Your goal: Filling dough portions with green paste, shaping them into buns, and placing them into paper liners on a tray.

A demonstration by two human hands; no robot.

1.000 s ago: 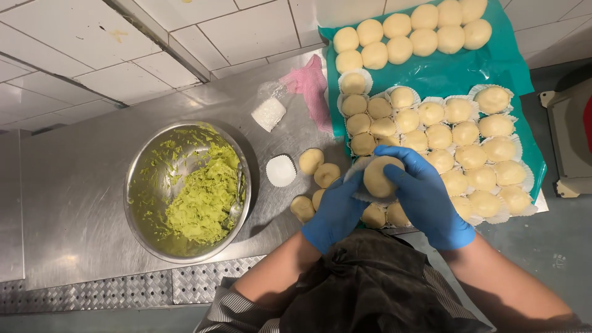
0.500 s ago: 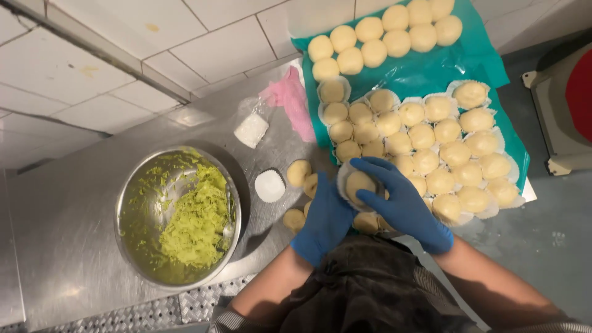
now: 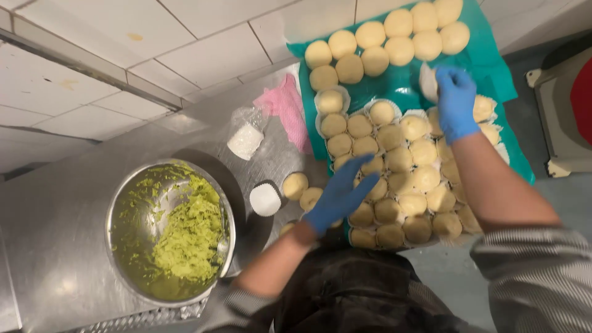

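Both my hands wear blue gloves. My right hand (image 3: 455, 103) reaches to the far side of the teal sheet (image 3: 493, 61) and grips a dough ball in a white paper cup (image 3: 428, 81) at the back edge of the cupped rows. Several rows of dough balls in paper cups (image 3: 401, 161) fill the sheet's near part. Bare dough balls (image 3: 382, 38) lie at its far end. My left hand (image 3: 340, 196) hovers with fingers spread over the left edge of the cupped rows, holding nothing.
A steel bowl of green paste (image 3: 168, 235) stands on the metal counter (image 3: 55, 246) at the left. A stack of white paper cups (image 3: 266, 199) and two loose dough balls (image 3: 295, 185) lie beside it. Behind are a plastic bag of cups (image 3: 245, 139) and a pink cloth (image 3: 287, 108). A grey machine (image 3: 558, 117) sits at the right.
Both hands held one cupped dough ball near the body. The right hand has now carried it to the far side of the rows, and the left hand has let go and spread open.
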